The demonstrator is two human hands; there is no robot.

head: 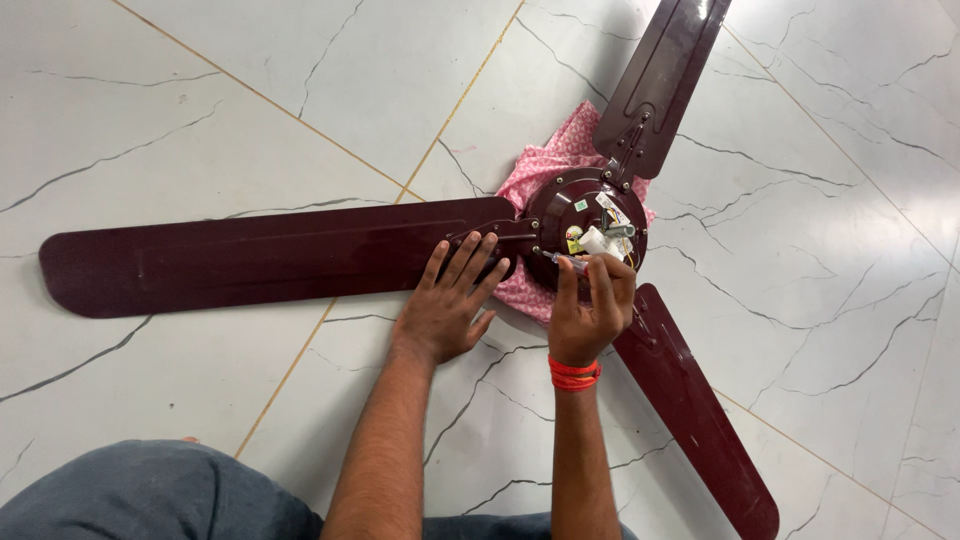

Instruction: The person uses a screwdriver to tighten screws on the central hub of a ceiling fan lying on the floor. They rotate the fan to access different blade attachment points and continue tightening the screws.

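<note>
A dark maroon ceiling fan lies on the floor, its round motor hub (560,205) resting on a pink patterned cloth (560,150). My left hand (452,300) lies flat, fingers spread, on the root of the long left blade (260,255). My right hand (590,305), with an orange thread band at the wrist, grips a small screwdriver (562,260) whose tip points left at the hub's edge. White wiring parts (600,235) sit in the open middle of the hub.
Two more blades run out from the hub: one to the upper right (665,75), one to the lower right (700,420). The floor is white marble-look tile with thin gold joints (290,370). My grey-clad knee (150,495) shows at the bottom left.
</note>
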